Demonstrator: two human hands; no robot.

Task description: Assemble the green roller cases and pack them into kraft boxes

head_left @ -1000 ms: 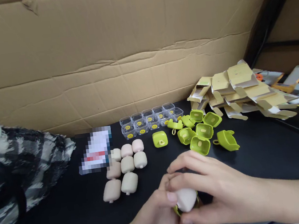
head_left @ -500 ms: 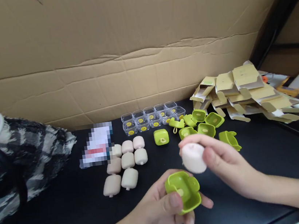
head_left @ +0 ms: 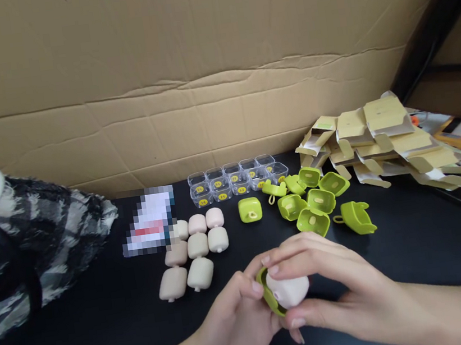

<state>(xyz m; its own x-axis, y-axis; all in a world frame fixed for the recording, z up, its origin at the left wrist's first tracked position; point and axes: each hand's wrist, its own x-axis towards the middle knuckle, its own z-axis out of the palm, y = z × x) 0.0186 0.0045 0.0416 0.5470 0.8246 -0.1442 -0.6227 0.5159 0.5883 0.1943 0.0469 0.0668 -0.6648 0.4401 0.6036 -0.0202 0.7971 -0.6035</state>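
My left hand [head_left: 237, 319] grips a lime-green soft-looking cover [head_left: 274, 304], its thumb near the rim. With thumb and fingers, my right hand [head_left: 347, 287] holds a pale pink rounded block [head_left: 292, 290] partly inside the cover's opening. A small nub shows on the block's face. Beyond my hands lies a cluster of similar open green covers [head_left: 321, 201], with another green cover [head_left: 356, 218] to the right. A closed-looking green piece with a loop [head_left: 250, 209] stands apart from them.
Rows of beige and pink blocks [head_left: 197, 244] lie left of centre. Clear plastic cups [head_left: 221, 188] with yellow stickers stand behind. Flattened cartons [head_left: 388, 117] pile at right. A blurred-out packet [head_left: 147, 223] and a black-and-white fringed bag [head_left: 51, 230] are at left, before a cardboard wall [head_left: 179, 43].
My right hand has moved down and left, bringing the pink block from above the cover into its opening. The left hand has turned the cover sideways towards the block.
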